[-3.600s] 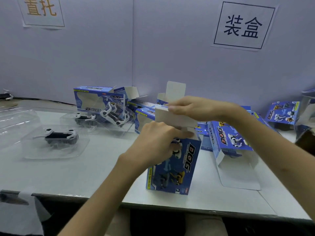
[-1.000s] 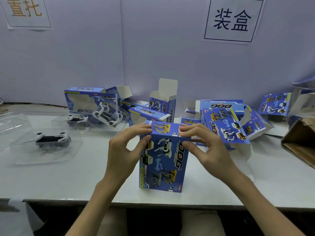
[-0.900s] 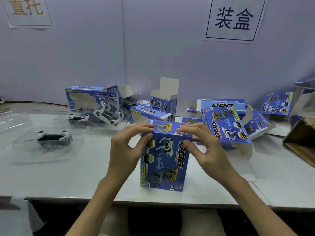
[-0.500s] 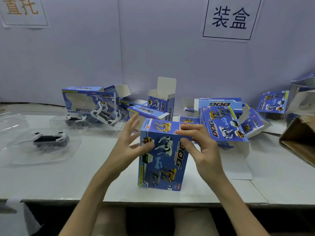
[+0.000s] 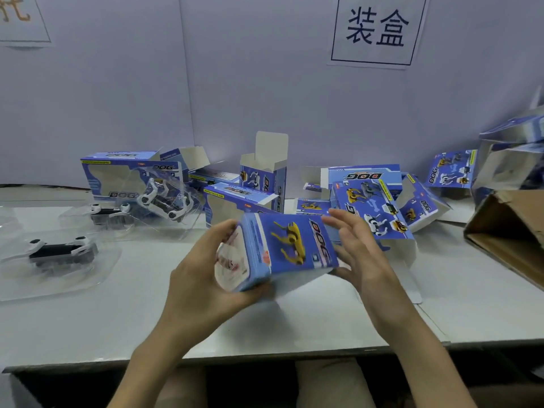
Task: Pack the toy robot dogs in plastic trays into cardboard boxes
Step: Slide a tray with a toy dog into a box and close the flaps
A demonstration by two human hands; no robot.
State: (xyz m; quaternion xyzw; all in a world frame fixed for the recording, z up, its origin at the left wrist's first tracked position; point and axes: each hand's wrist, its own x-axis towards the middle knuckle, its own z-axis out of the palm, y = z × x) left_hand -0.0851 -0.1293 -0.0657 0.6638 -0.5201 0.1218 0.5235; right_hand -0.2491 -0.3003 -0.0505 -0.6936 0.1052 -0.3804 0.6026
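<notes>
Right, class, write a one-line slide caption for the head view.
Left grip holds a tilted blue box, right grip open beside it; a trayed dog lies at left.

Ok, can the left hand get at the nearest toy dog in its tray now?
Probably not yet: the left hand is wrapped round the blue box. The way looks free, only bare table between it and the toy dog in its clear tray, but it must let go first.

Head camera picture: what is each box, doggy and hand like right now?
Held box, tilted, up in the air.
Left hand, grips the Held box.
Right hand, open, beside the Held box.
Upright box, top flap open.
Nearest toy robot dog, in clear tray, unboxed.
Brown carton, open.
</notes>
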